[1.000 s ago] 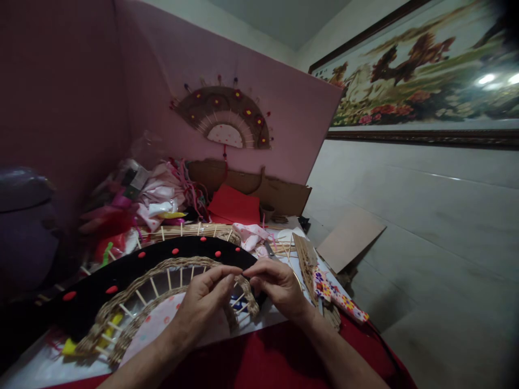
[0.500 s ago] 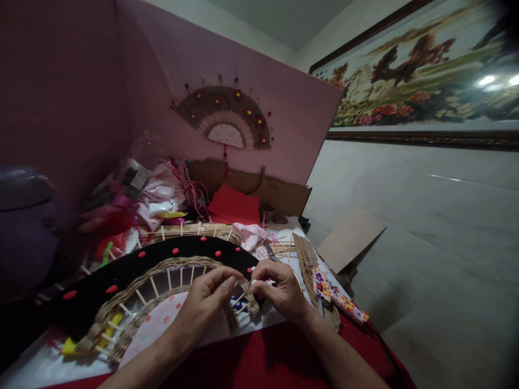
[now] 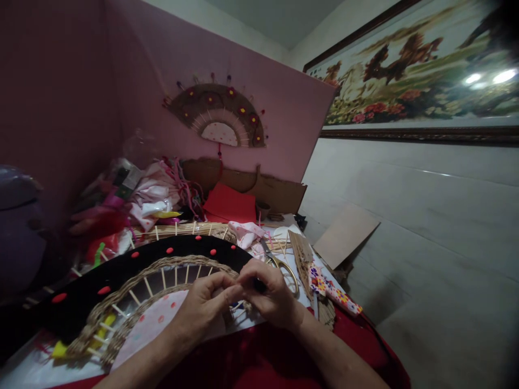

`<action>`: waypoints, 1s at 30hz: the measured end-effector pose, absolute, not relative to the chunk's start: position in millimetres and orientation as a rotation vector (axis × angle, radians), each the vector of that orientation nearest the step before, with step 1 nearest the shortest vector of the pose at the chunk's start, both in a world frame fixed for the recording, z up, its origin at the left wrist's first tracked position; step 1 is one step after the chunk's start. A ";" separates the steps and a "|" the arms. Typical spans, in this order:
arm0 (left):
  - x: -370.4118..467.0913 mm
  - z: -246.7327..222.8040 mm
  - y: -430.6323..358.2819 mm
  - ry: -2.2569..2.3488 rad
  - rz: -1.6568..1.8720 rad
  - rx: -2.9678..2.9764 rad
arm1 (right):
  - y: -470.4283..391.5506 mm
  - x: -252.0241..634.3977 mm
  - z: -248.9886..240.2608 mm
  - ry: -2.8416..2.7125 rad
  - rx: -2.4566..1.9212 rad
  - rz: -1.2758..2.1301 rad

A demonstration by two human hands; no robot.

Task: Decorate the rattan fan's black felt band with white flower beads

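My left hand [image 3: 208, 305] and my right hand [image 3: 271, 294] meet at the fingertips, both pinched closed. Whatever lies between the fingers is hidden. Below and behind them is a large fan-shaped craft piece: a black band [image 3: 154, 251] dotted with red spots, a braided twine edge [image 3: 133, 281], pale sticks [image 3: 164, 278] like spokes, and a half-round of spotted pinkish-white cloth [image 3: 152, 319]. The hands hover over its right end and cover part of it. Just beyond my right hand lie scissors [image 3: 284, 265] with gold-coloured handles.
Folded red sheets [image 3: 231, 202] stand at the back before torn cardboard [image 3: 279, 192]. Bags and cloth [image 3: 156, 183] heap up at the left. A flowered cloth strip [image 3: 334, 294] lies at the right edge. A finished-looking fan [image 3: 227, 111] hangs on the pink panel [image 3: 284, 129].
My hands have come together from a small gap, the right one moving left. The white bits at its fingertips are now hidden, and the scissors' handles show more. The view shifts slightly.
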State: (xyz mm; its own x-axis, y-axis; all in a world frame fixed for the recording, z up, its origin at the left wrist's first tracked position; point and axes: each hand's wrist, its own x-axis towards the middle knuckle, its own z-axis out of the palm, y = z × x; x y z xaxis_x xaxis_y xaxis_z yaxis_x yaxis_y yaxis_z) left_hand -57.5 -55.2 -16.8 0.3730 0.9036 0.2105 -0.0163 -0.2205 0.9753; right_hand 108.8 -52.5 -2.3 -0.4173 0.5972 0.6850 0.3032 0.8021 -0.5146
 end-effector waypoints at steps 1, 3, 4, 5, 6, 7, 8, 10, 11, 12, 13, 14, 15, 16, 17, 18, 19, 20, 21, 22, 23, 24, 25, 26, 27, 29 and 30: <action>-57.4 -18.1 -55.0 0.812 1.062 1.514 | -53.0 108.7 -2.3 -2.057 -0.655 0.381; -57.2 -20.4 -54.1 0.750 1.079 1.433 | -53.0 110.3 -1.5 -2.089 -0.627 0.365; -57.2 -21.1 -53.4 0.716 1.085 1.390 | -52.4 112.3 -0.6 -2.081 -0.630 0.352; -57.2 -21.5 -52.7 0.693 1.083 1.351 | -51.4 115.0 0.6 -2.054 -0.653 0.334; -57.5 -21.6 -52.0 0.682 1.078 1.322 | -49.9 118.4 2.1 -2.006 -0.696 0.307; -58.0 -21.5 -51.5 0.687 1.070 1.314 | -47.8 122.6 3.8 -1.936 -0.754 0.272; -58.7 -21.2 -51.0 0.709 1.065 1.329 | -45.1 127.3 5.5 -1.853 -0.830 0.235; -61.3 -20.9 -50.2 0.785 1.108 1.452 | -37.9 138.5 8.3 -1.679 -0.979 0.162; -63.1 -21.2 -49.6 0.836 1.141 1.564 | -33.6 144.5 9.0 -1.627 -1.054 0.129; -65.1 -21.8 -49.0 0.896 1.178 1.697 | -29.0 150.6 9.2 -1.600 -1.142 0.090; -67.1 -22.7 -48.1 0.963 1.209 1.837 | -24.4 156.4 8.8 -1.583 -1.246 0.049; -69.1 -23.9 -47.0 1.032 1.224 1.962 | -19.9 161.6 7.8 -1.571 -1.351 0.021; -70.8 -25.1 -45.8 1.100 1.234 2.058 | -15.7 166.0 6.2 -1.566 -1.438 0.029; -71.9 -26.4 -44.6 1.155 1.235 2.130 | -12.0 169.4 4.3 -1.562 -1.499 0.064; -72.5 -27.4 -43.5 1.194 1.233 2.178 | -8.8 171.6 2.1 -1.569 -1.526 0.121; -72.5 -28.0 -42.5 1.216 1.229 2.209 | -6.2 172.6 -0.3 -1.580 -1.525 0.183; -71.9 -28.4 -41.7 1.221 1.223 2.230 | -4.1 172.5 -2.8 -1.596 -1.509 0.237; -70.7 -28.4 -41.2 1.213 1.221 2.241 | -2.3 171.7 -5.4 -1.614 -1.485 0.284; -69.1 -28.1 -40.9 1.201 1.225 2.243 | -0.6 170.3 -8.2 -1.629 -1.459 0.324; -67.3 -27.7 -40.8 1.187 1.228 2.240 | 1.2 168.7 -11.1 -1.638 -1.438 0.362; -65.4 -27.4 -40.9 1.168 1.230 2.233 | 3.3 167.2 -14.1 -1.638 -1.420 0.406; -63.6 -27.1 -41.1 1.146 1.235 2.223 | 5.7 166.0 -17.2 -1.628 -1.406 0.453; -62.0 -27.0 -41.4 1.123 1.238 2.214 | 8.4 165.1 -20.1 -1.610 -1.396 0.504; -60.6 -27.0 -41.6 1.105 1.239 2.206 | 11.2 164.5 -22.7 -1.584 -1.390 0.556; -59.4 -27.2 -41.9 1.088 1.240 2.200 | 13.7 164.2 -24.8 -1.556 -1.384 0.609; -57.9 -27.3 -42.5 1.068 1.241 2.188 | 16.8 163.9 -26.6 -1.508 -1.365 0.724; -57.6 -27.2 -42.9 1.066 1.240 2.176 | 17.0 163.6 -26.2 -1.493 -1.349 0.782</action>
